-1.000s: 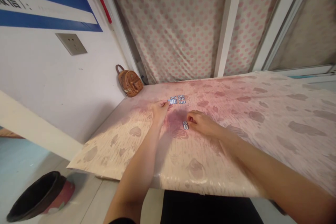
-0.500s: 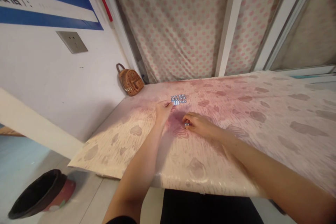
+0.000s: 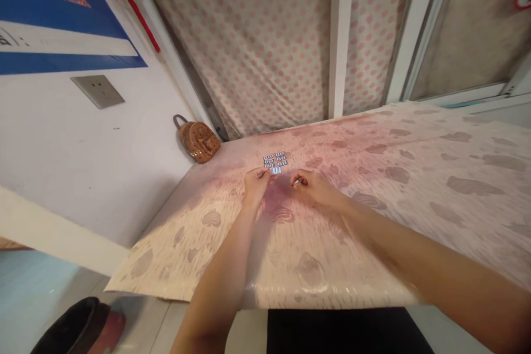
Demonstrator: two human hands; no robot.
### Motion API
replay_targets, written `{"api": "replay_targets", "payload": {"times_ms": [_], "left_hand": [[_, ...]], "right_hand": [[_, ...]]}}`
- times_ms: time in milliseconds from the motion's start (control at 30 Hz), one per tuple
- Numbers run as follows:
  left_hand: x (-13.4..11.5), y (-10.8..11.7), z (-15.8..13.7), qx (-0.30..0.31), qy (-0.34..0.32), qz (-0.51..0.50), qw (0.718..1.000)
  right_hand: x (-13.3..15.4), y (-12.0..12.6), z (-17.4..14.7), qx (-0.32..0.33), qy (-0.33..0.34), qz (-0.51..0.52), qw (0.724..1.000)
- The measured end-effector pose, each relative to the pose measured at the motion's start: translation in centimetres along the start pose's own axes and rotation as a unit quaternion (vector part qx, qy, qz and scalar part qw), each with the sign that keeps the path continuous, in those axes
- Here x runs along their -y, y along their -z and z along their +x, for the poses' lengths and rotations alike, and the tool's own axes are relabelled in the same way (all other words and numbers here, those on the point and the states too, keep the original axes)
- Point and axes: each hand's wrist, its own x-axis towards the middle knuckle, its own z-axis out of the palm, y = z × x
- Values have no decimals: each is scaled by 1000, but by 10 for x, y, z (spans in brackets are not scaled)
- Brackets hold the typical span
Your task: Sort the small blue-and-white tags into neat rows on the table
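My left hand is closed in a pinch at the near edge of a small white piece with dark blue stripes. Just beyond it lie several small blue-and-white rectangular pieces, set out in two columns on the patterned tablecloth. To the right, my right hand is curled in, thumb and fingers pressed together on a tiny whitish piece that is mostly covered. What is printed on the pieces is too small to make out.
A small brown backpack-shaped bag stands at the table's back left corner, by the wall with a socket. Behind the table hangs a dotted curtain. A dark-rimmed bucket is on the floor at left.
My right hand has moved up and closer to the rows of pieces. My left hand keeps its pinch by the striped piece. The camera view has tilted and shifted slightly.
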Motion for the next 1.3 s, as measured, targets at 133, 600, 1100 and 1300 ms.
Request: {"api": "replay_targets", "payload": {"times_ms": [133,600,1100,1300], "left_hand": [[5,-4,2,4,13,-12,1000],[5,-6,-1,0,7,-5,1000],[7,-9,2,18,21,-17,999],[7,-13,-3,43,-1,-15,999]], "right_hand": [[-7,1,8,-20,-69,160,984],[3,16,6,3,-218,469,856],[-3,21,7,-87,-72,92,989],[8,22,0,-70,-17,56,996]]}}
